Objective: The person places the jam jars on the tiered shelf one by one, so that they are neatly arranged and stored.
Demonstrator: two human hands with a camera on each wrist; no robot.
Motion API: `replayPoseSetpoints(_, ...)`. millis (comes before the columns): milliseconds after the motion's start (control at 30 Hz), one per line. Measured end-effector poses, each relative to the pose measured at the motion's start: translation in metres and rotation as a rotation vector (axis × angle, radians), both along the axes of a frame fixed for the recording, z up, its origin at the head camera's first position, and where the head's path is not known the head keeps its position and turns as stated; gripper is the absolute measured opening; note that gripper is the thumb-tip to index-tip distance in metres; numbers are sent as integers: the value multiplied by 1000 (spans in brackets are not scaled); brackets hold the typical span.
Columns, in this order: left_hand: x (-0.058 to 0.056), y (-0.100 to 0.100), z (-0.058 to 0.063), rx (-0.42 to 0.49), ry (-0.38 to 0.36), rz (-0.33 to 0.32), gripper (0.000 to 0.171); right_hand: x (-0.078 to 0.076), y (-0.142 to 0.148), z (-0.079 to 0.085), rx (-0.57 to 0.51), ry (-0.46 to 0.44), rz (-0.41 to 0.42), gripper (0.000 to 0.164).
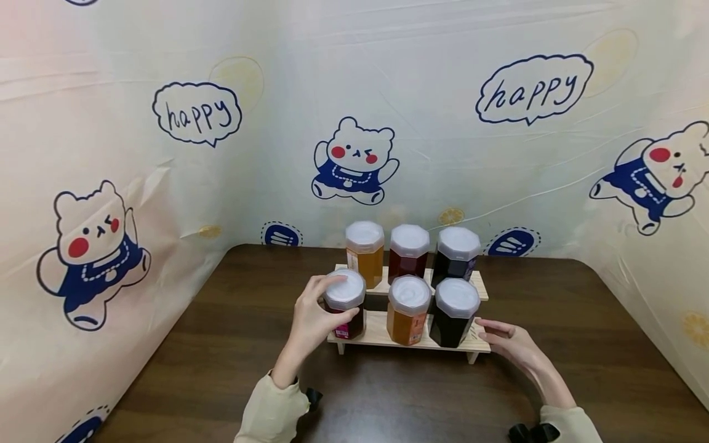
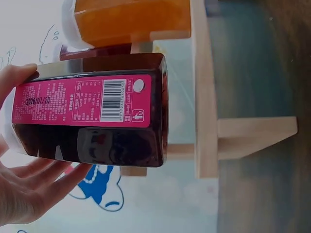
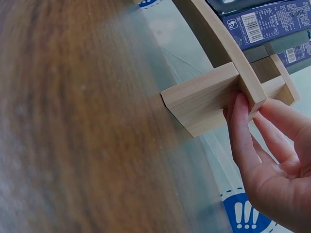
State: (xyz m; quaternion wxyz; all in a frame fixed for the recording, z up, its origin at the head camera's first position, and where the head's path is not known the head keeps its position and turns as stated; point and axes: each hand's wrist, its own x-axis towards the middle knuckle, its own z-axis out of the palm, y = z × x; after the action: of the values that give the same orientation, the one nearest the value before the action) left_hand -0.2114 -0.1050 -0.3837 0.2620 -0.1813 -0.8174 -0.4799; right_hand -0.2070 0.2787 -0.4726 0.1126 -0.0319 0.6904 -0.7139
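My left hand (image 1: 318, 314) grips a dark jar (image 2: 92, 141) with a pink label and a white lid. In the left wrist view, a gap shows between the jar's base and the front shelf board, at the left end of the two-tier wooden rack (image 1: 376, 329). My right hand (image 1: 515, 344) pinches the right end of that lower board between thumb and fingers, as the right wrist view (image 3: 277, 160) shows. On the same board stand an amber jar (image 1: 407, 323) and a black jar (image 1: 450, 323) with a blue label.
Another amber jar (image 1: 368, 261), a dark red jar (image 1: 408, 261) and a dark jar (image 1: 451, 261) stand on the back tier. The rack sits on a brown wooden table (image 1: 221, 344). A printed cloth (image 1: 432, 123) hangs behind and beside the table.
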Motion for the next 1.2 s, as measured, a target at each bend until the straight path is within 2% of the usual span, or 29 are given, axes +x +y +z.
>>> replayPoseSetpoints(300, 1, 14, -10, 26, -38, -61, 52, 4, 0, 3, 61, -55, -10, 42)
replayPoseSetpoints(633, -2, 23, -17, 78, -74, -91, 54, 3, 0, 3, 2, -35, -2, 30)
replayPoseSetpoints(867, -4, 23, -21, 102, -106, -96, 50, 4, -2, 4, 27, -38, -4, 35)
replayPoseSetpoints(1100, -8, 22, -20, 84, -151, -120, 51, 1, -2, 4, 31, -7, -7, 34)
replayPoseSetpoints(1200, -8, 21, -18, 62, -152, -130, 52, 0, -3, 4, 69, -3, -15, 36)
